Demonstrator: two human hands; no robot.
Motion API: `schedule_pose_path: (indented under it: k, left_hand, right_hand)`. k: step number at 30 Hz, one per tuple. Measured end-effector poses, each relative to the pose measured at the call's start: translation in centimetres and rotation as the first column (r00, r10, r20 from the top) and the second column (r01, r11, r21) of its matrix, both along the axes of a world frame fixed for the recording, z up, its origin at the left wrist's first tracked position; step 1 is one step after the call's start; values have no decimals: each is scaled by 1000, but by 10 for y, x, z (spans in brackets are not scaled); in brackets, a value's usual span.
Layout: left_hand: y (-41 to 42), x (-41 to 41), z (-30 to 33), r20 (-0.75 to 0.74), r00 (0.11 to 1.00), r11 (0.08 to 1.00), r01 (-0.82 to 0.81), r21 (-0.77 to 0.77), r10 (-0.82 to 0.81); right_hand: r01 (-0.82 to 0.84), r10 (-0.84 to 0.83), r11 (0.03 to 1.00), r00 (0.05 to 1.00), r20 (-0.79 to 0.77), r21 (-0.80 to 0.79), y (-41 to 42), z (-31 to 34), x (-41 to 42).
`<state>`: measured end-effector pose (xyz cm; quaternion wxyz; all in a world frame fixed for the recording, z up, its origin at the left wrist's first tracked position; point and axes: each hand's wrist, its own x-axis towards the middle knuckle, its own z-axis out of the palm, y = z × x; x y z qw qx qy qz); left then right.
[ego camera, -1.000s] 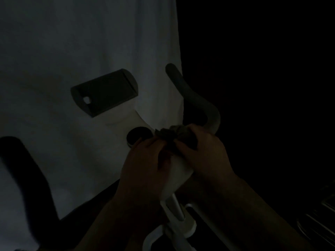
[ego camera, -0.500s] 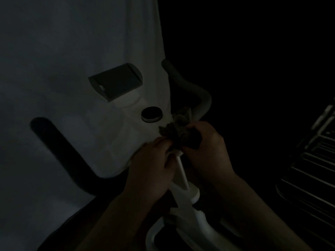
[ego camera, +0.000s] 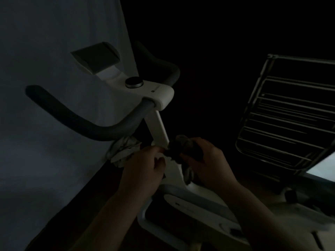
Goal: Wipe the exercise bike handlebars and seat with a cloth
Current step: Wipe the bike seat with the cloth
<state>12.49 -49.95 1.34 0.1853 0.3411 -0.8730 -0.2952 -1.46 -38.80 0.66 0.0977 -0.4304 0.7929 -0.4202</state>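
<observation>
We can read no text, brand, number or sign anywhere in this dim view. We make out only a tiny dark mark on the white console block (ego camera: 159, 96) of the exercise bike, just right of its round knob (ego camera: 134, 82), and it is too small to read.

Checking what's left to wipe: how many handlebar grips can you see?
2: the left handlebar grip curves out over the white sheet, the right handlebar grip rises behind the console. Dim light may hide more.
</observation>
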Motion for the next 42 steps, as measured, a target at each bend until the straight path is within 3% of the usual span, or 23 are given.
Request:
schedule_pose_path:
  k: [10,22,28,33,37,42]
  left_hand:
    - [66,9,-23,21,994,992,105,71,-107]
    - [209,-77,-15,-56,956,957,288,-5,-288]
    - [307,-116,-25,-67,963,963,266,40,-263]
    - [367,-142,-36,-85,976,973,208,102,-199]
    - [396,-142,-50,-8,988,980,155,123,-156]
    - [399,-162,-56,22,989,980,139,140,-143]
  right_hand:
    - [79,-85,993,994,66,88,88,-25,12]
    - [251,-248,966,967,-50,60,244,-24,-42]
    - [287,-285,958,955,-83,18,341,-31,-85]
    - [221,-214,972,973,-85,85,395,-48,-121]
    - [191,-188,970,982,-36,148,414,-58,-131]
    - [248,-237,961,967,-97,124,424,-80,-152]
